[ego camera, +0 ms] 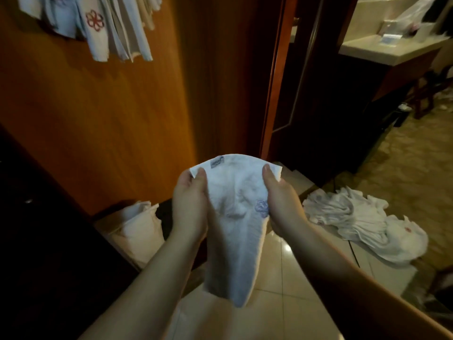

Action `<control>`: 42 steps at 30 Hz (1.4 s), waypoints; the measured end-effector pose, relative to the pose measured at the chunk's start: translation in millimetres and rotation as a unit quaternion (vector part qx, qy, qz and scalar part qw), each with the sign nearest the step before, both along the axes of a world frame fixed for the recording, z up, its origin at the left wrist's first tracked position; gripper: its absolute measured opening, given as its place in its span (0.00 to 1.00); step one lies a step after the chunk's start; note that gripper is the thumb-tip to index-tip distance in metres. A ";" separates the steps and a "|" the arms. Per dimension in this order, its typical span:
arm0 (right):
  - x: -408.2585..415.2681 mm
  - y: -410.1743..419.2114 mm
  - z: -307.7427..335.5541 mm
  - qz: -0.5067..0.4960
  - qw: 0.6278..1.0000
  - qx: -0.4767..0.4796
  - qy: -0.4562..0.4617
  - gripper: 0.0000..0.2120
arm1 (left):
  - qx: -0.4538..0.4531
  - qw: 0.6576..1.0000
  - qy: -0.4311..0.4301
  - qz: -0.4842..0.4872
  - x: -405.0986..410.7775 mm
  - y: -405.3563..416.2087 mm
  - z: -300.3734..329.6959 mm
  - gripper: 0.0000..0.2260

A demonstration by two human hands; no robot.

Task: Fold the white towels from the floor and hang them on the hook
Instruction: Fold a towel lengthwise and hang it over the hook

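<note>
Towel is up in the air in front of me, held by both hands over the tile floor, nothing under it carrying it. My left hand pinches the top left corner, thumb on the near face, fingers behind the cloth. My right hand pinches the top right corner the same way, thumb pressed on top. Top edge bows up between the two grips, with a small grey tag near the left corner. A pale purple flower stitch sits just beside my right palm. The rest of the cloth hangs down bunched and narrow, ending in a point between my forearms; can't tell how many layers it has. More white towels lie in a crumpled pile on the floor to my right, well apart from the held one. Hung towels sit high on the wood panel at upper left, one with a red flower mark; the hook itself is hidden. A white bag sits low against the panel, left of my left wrist. Counter at upper right, blurred.
</note>
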State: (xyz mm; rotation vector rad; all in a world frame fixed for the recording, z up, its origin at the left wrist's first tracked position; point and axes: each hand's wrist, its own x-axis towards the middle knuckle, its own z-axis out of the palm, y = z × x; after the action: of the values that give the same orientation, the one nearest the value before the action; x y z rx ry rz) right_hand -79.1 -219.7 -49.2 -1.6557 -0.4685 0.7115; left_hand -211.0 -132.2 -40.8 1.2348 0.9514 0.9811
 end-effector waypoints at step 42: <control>21.8 7.4 72.1 0.221 0.949 0.018 -0.223 0.15 | 0.225 0.931 0.188 -0.216 -1.3 -4.1 86.7 0.08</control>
State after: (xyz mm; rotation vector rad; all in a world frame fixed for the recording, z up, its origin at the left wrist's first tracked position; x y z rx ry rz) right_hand -57.2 -212.3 22.8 -1.6939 -1.1963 0.6393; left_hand -212.4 -136.3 45.9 1.9753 0.7061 0.6321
